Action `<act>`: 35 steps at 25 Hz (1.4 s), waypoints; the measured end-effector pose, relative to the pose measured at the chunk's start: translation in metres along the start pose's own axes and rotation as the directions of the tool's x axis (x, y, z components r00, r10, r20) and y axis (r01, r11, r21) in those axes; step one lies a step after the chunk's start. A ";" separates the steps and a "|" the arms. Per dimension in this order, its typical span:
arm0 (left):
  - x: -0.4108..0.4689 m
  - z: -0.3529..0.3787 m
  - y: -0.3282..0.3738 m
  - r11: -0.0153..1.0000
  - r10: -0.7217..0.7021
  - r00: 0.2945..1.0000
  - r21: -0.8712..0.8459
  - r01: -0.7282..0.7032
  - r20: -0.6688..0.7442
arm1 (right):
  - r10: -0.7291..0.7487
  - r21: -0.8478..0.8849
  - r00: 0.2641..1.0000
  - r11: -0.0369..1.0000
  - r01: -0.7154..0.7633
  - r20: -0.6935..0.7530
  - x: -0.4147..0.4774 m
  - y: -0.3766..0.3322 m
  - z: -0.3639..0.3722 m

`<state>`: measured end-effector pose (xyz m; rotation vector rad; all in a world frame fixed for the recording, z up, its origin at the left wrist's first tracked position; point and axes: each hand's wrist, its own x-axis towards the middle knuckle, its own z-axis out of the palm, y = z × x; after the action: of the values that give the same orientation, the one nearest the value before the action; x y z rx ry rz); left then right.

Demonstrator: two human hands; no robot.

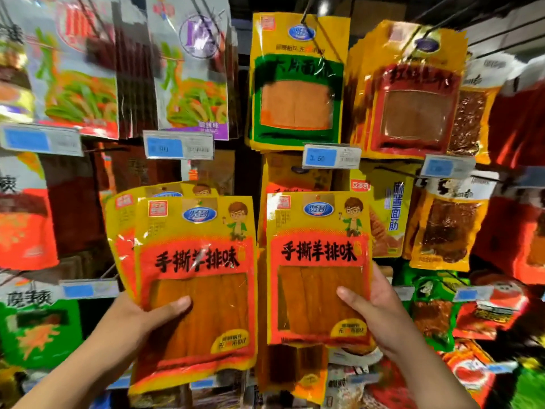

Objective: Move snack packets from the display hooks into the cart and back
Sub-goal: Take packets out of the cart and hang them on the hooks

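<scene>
left hand (138, 315) grips a fanned stack of yellow-and-orange plastic snack packets (200, 255) at its lower left edge, thumb laid across the clear front window, fingers hidden behind. the stack holds at least two packets; the exact count cannot be told. right hand (380, 314) grips a single yellow-and-orange plastic snack packet (318, 249) of the same print at its lower right edge, thumb on the front window. stack and single packet are upright, side by side, just apart, in front of the display. behind and above, green-and-yellow packets (298, 84) hang on a thin dark display hook (307, 10), red-and-yellow packets (413, 93) just beside them. a blue-and-white price tag (330, 157) sits below the green-and-yellow packets.
</scene>
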<state>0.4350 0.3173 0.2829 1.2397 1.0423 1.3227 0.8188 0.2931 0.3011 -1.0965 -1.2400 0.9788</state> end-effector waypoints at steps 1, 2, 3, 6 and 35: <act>0.011 -0.003 0.000 1.000 0.016 1.000 0.019 -0.016 0.001 | -0.013 -0.004 1.000 1.000 0.013 -0.017 0.010 0.005 0.002; 0.021 -0.006 -0.001 0.999 0.038 0.999 0.034 -0.039 0.015 | -0.024 -0.004 0.999 1.000 0.024 -0.033 0.018 0.008 0.003; 0.029 -0.007 -0.002 0.997 0.058 0.998 0.045 -0.060 0.030 | -0.030 0.003 0.998 1.000 0.030 -0.047 0.026 0.010 0.004; 0.051 -0.011 -0.008 0.995 0.088 0.993 0.047 -0.092 0.075 | -0.068 0.025 0.996 0.997 0.070 -0.055 0.042 0.015 0.010; 0.074 0.013 -0.008 0.968 0.091 0.993 0.241 -0.070 -0.080 | -0.076 -0.021 0.997 0.997 0.077 0.015 0.073 0.013 0.001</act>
<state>0.4505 0.3907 0.2861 1.4238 1.2556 1.3553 0.8249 0.3664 0.3043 -1.0525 -1.2967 0.9184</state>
